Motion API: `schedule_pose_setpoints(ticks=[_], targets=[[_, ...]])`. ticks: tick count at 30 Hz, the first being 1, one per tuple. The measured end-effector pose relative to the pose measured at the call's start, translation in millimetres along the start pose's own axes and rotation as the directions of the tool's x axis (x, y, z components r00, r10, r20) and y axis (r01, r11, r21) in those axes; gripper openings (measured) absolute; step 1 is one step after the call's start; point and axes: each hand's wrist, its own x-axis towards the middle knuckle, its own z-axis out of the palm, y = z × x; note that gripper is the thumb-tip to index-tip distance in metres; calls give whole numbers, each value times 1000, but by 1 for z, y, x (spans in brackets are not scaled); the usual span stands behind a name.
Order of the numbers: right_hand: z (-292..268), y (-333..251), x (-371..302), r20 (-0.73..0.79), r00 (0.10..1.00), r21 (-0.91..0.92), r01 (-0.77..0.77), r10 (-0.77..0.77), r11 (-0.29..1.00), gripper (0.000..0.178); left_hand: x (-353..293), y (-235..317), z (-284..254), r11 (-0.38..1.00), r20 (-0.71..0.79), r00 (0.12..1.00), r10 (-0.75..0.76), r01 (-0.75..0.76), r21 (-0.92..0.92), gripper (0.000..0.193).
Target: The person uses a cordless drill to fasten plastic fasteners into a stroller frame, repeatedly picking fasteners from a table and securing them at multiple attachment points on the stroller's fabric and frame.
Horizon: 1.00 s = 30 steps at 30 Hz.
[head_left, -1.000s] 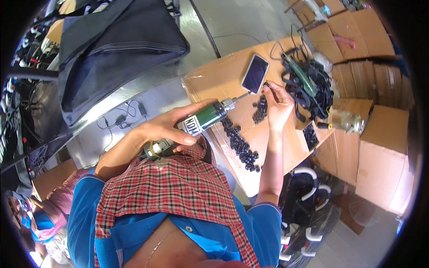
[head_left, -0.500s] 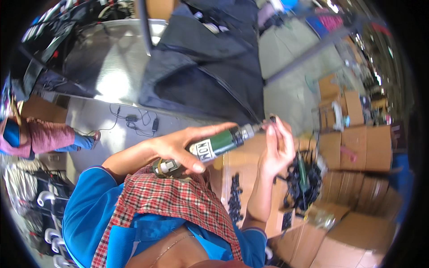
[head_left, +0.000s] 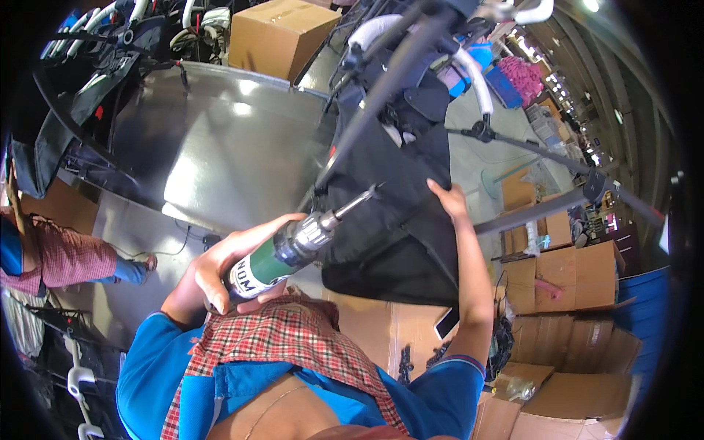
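My left hand is wrapped round the body of a green and white electric screwdriver. Its metal bit slants up to the right, with a small dark piece at the tip, over a black fabric seat of what looks like a stroller. At the right edge of that fabric is my right hand, its thumb lying on the cloth and the other fingers partly hidden; it seems to grip the edge. A dark frame tube crosses above the seat, beyond the bit.
A shiny metal table stands at the far left, a cardboard box behind it. Several open cartons are stacked at right. A phone and small black parts lie on cardboard near me. Another person stands at left.
My right hand has left the screwdriver's tip and moved up to the fabric's right edge. The screwdriver has shifted left and down. The frame and black fabric are now closer to me.
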Motion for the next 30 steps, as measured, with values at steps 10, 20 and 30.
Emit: schedule_pose_setpoints(ticks=[10, 20, 30], targets=[[-96, -244, -17, -605, 769, 464, 553, -208, 692, 13, -5, 66, -47, 990, -20, 997, 79, -81, -112, 127], [-105, -352, -35, -160, 513, 499, 779, -844, 379, 28, 8, 65, -69, 977, 75, 976, 207, -202, -64, 122], [-91, -349, -35, -337, 484, 326, 865, -808, 381, 32, 62, 94, -47, 936, -16, 974, 227, -213, 280, 117]])
